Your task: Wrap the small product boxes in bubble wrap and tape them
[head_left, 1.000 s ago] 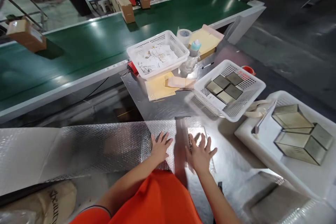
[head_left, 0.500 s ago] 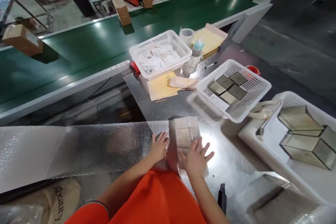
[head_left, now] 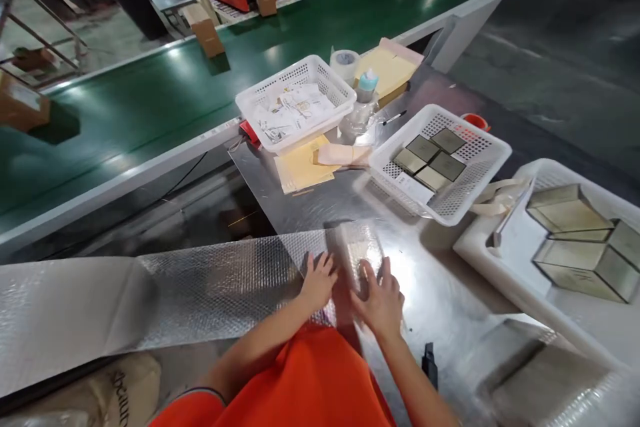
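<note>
A long strip of clear bubble wrap runs from the left onto the metal table. At its right end lies a bubble-wrapped packet, whose contents are blurred by the wrap. My left hand rests on the strip just left of the packet, fingers spread. Over the near part of the packet lies my right hand, its fingers apart and touching the wrap. A black-handled cutter is on the table near my right forearm.
White baskets hold paper slips and flat boxes; a white bin with larger boxes stands right. Yellow envelopes, a tape roll and a pen lie behind. A green conveyor carries cartons beyond.
The packet has tilted slightly, and my right hand's fingers have curled more over it. My left hand has moved right, closer to the packet. Cartons on the conveyor have shifted left.
</note>
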{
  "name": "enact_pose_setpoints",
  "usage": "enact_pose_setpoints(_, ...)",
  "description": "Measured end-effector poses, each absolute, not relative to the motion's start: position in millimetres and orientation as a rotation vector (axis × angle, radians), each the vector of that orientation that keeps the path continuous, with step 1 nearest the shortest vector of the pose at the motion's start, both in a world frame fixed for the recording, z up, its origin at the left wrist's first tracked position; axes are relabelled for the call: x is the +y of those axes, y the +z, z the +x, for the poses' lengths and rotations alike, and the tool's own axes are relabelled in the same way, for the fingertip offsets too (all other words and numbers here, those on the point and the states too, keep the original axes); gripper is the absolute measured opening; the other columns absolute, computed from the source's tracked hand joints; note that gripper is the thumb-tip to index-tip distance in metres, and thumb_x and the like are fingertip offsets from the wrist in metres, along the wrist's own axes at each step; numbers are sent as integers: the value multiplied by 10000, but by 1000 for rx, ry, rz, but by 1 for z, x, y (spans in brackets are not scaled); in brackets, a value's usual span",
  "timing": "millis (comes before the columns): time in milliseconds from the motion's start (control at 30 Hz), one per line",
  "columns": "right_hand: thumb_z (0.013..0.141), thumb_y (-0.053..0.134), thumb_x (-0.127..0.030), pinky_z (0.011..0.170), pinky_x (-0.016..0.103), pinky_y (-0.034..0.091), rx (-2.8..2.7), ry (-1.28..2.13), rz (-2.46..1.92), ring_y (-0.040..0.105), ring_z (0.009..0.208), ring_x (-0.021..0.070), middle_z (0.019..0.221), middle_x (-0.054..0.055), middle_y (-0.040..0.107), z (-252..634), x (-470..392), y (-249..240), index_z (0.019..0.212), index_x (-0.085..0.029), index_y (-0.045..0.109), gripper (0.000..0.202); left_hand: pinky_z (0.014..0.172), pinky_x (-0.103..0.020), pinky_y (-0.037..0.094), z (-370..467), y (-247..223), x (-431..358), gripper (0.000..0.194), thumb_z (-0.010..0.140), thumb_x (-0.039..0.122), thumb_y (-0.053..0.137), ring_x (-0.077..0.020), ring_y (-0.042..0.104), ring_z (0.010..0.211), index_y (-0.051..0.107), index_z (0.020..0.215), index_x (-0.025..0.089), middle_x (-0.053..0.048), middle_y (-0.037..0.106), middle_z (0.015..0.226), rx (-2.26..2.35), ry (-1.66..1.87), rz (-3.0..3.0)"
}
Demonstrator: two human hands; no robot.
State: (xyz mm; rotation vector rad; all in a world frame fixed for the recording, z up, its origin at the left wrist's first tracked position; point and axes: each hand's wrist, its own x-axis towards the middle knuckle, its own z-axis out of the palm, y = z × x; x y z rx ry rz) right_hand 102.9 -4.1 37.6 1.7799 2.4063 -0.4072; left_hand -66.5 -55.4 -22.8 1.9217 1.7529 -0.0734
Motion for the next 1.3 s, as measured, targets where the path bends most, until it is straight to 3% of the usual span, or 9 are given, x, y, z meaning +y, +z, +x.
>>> enact_pose_setpoints(167, 814, 593, -475, 906, 512, 452, 2365, -341, 1815, 433, 1257, 383, 1601, 133, 128, 152, 33, 35, 1418, -329, 429, 642, 1088, -785, 33, -54, -41, -34, 795, 793, 457, 673, -417, 80, 1477, 299, 1489, 362, -52, 147, 1630, 1781, -83, 1873)
enact_pose_setpoints(300, 815, 581, -491, 940, 532, 421, 2406, -249, 1808, 397, 1278, 400, 1610, 126, 131, 160, 37, 29, 1409, -312, 446, 635, 1079, -786, 57, -70, -55, -48, 862, 783, 578, 644, -404, 59, 1483, 211, 1506, 394, -45, 97, 1636, 1864, -70, 1860)
enact_pose_setpoints(500, 785, 615, -554, 1036, 600, 296, 2473, -261, 1747, 274, 1374, 449, 1609, 165, 147, 153, 36, 27, 1418, -281, 447, 709, 1099, -753, 72, -79, -48, -55, 827, 809, 520, 625, -402, 69, 1484, 237, 1514, 329, -91, 87, 1633, 1851, -140, 1939)
enact_pose_setpoints(600, 815, 569, -574, 1083, 625, 217, 2601, -275, 1833, 165, 1434, 426, 1592, 156, 195, 169, 27, 33, 1399, -259, 460, 673, 1130, -702, 118, -75, -34, -50, 737, 827, 418, 617, -391, 122, 1481, 337, 1486, 242, -152, 158, 1616, 1853, -177, 1971)
enact_pose_setpoints(700, 923, 388, -499, 1074, 523, 318, 2630, -324, 2267, 311, 1389, 330, 1494, 191, 343, 209, -11, 29, 1361, -179, 456, 546, 1176, -588, 179, -73, -21, -46, 489, 863, 299, 551, -333, 216, 1470, 538, 1333, 165, -173, 306, 1568, 1848, -178, 2020)
enact_pose_setpoints(800, 938, 278, -443, 966, 501, 426, 2230, -272, 2719, 505, 1192, 343, 1233, 248, 537, 247, -74, 8, 1311, -72, 455, 555, 1179, -485, 250, -79, -17, -41, 313, 906, 217, 441, -275, 335, 1421, 671, 1112, 162, -139, 475, 1465, 1802, -207, 2055)
enact_pose_setpoints(967, 910, 346, -396, 761, 479, 481, 1682, -168, 2560, 618, 903, 374, 1049, 271, 609, 253, -149, -28, 1199, -21, 529, 508, 1064, -376, 402, -88, -15, -25, 313, 942, 268, 411, -235, 535, 1214, 707, 971, 172, -112, 620, 1253, 1723, -300, 2068)
enact_pose_setpoints(1167, 923, 246, -322, 742, 461, 496, 1558, -329, 2637, 647, 874, 368, 931, 246, 634, 249, -136, -31, 1025, -60, 591, 445, 920, -367, 484, -83, -4, -9, 273, 916, 246, 432, -254, 595, 1096, 680, 986, 156, -122, 652, 1129, 1704, -380, 2096)
enact_pose_setpoints(1300, 874, 271, -486, 852, 487, 512, 1408, -810, 2965, 643, 1010, 388, 1061, 277, 644, 259, -163, -35, 1149, -80, 524, 552, 1016, -389, 436, -81, -3, 2, 372, 902, 216, 430, -289, 505, 1271, 591, 1221, 115, -167, 521, 1399, 1711, -363, 2144)
